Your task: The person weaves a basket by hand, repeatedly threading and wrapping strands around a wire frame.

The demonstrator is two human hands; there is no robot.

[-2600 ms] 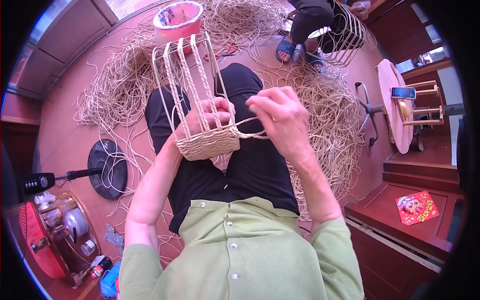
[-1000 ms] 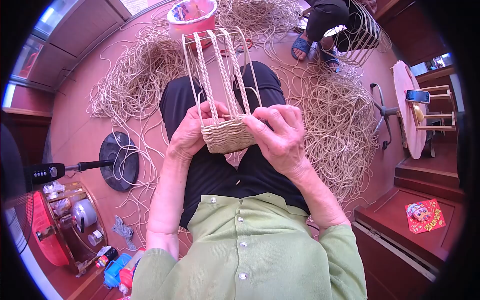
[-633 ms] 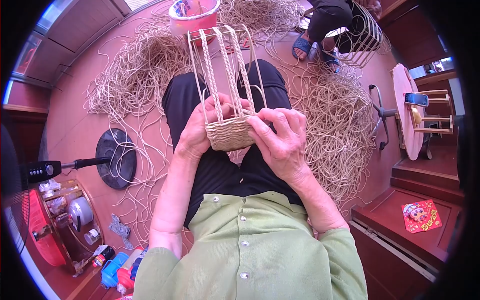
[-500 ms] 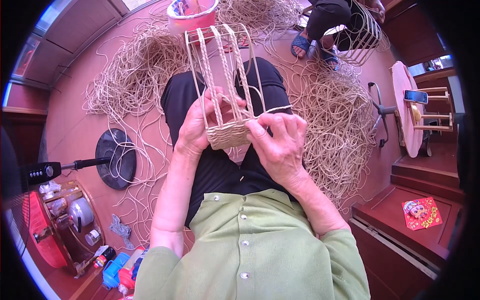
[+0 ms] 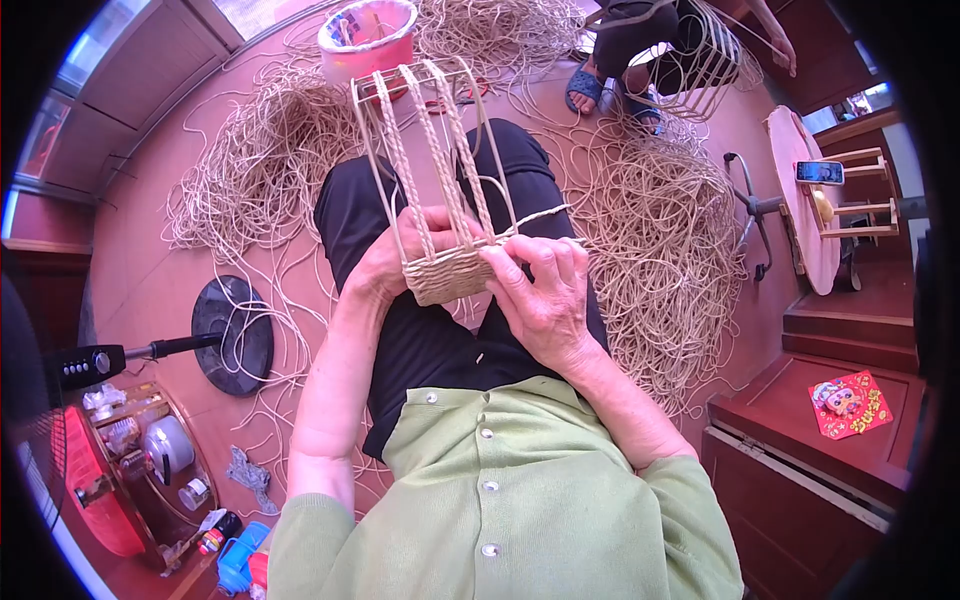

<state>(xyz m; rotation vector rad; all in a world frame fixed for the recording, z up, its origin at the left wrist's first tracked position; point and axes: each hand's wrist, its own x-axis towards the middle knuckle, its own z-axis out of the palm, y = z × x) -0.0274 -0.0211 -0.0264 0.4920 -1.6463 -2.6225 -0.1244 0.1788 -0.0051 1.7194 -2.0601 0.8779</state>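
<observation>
Up close, a small woven basket (image 5: 445,280) sits between the two hands, over the lap. The left hand (image 5: 385,258) holds its left side, with fingers tucked in behind the bars, so the bars hide some of them. The right hand (image 5: 545,300) pinches the top edge of the weaving at the right corner. The basket has three thick twisted bars in front. One loose rope end (image 5: 545,213) sticks out to the right, above the right hand. Another bit pokes past the fingers, and I can't tell if it is the same rope. Nearby are one green shirt (image 5: 550,500), with four buttons showing, and black pants (image 5: 420,350). On the floor (image 5: 150,310) there are three big heaps of rope (image 5: 660,280). One round black fan base (image 5: 218,372) is on the left with rope over it, and the fan (image 5: 92,367) is cut off at the edge. One red card (image 5: 850,405) lies on a brown box (image 5: 775,405). One pink bucket (image 5: 365,58) is partly hidden by the basket. Farther off, another person wears two blue sandals (image 5: 583,90), but the person's top is cut off.
</observation>
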